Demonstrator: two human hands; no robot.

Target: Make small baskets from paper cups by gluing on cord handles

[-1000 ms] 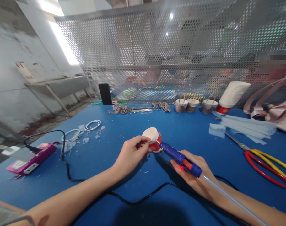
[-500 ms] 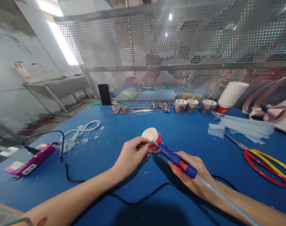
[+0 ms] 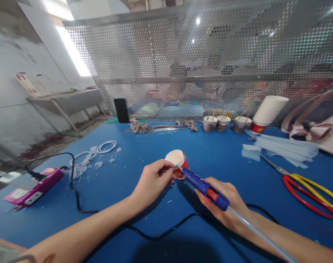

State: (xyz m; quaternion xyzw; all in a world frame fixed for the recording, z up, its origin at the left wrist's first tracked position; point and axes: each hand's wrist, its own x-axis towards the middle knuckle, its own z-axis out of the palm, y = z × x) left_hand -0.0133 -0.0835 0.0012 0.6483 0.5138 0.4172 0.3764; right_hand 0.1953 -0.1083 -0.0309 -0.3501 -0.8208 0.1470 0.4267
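Note:
A red and white paper cup (image 3: 175, 157) is tilted above the blue table, its pale round end facing up and toward me. My left hand (image 3: 157, 177) grips it from the left, with thumb and fingers closed at its near side. My right hand (image 3: 223, 197) is wrapped round a blue hot glue gun (image 3: 199, 182), with a long clear glue stick (image 3: 256, 230) sticking out of its rear. The gun's nozzle (image 3: 178, 167) is at the near edge of the cup, close to my left fingertips. Whether it touches the cup I cannot tell.
Red and yellow handled scissors (image 3: 300, 182) and whitish strips (image 3: 287, 148) lie right. Behind stand stacked cups (image 3: 269, 111), three small cups (image 3: 222, 123), grey cord (image 3: 140, 127) and a phone (image 3: 121, 110). Left are white rings (image 3: 106, 146) and a purple power strip (image 3: 36, 188); a black cable (image 3: 166, 237) runs nearest me.
Both hands, the cup and the glue gun stay almost in place. The gun's nozzle has shifted very slightly left along the cup's edge.

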